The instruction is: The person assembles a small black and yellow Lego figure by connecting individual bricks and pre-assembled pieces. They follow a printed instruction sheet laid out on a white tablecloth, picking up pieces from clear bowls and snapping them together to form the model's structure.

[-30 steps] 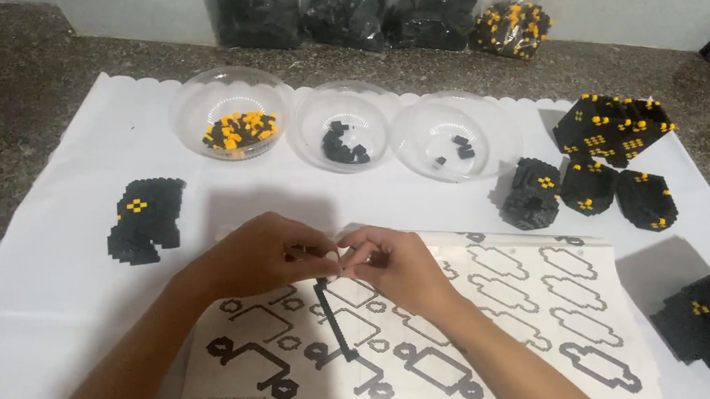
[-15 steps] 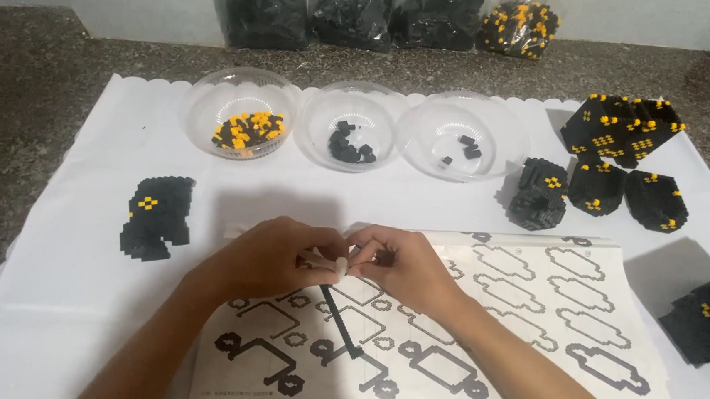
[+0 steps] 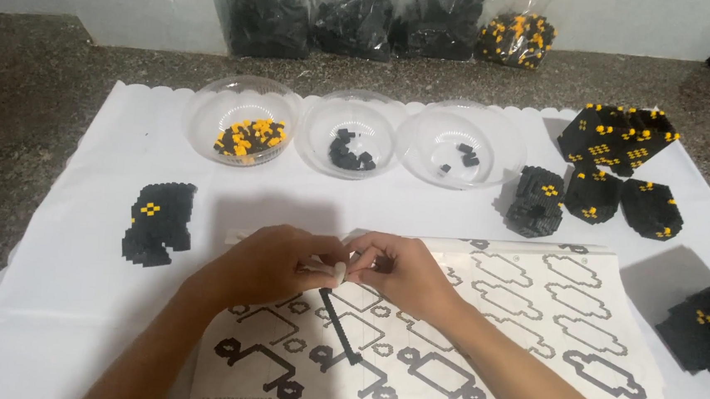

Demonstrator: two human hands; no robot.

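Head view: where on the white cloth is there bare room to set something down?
Bare cloth lies left of the sheet, below the lone black piece, and between the bowls and the hands. The right side is crowded with black pieces.

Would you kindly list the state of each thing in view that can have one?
Left hand: fingers pinched on a small pale piece.
Right hand: fingers pinched on the same piece.
Thin black strip: lying flat on the sheet.
Pattern sheet: spread flat.
Left bowl: holds orange and black bricks.
Middle bowl: holds black bricks.
Right bowl: nearly empty.
Bags: full.
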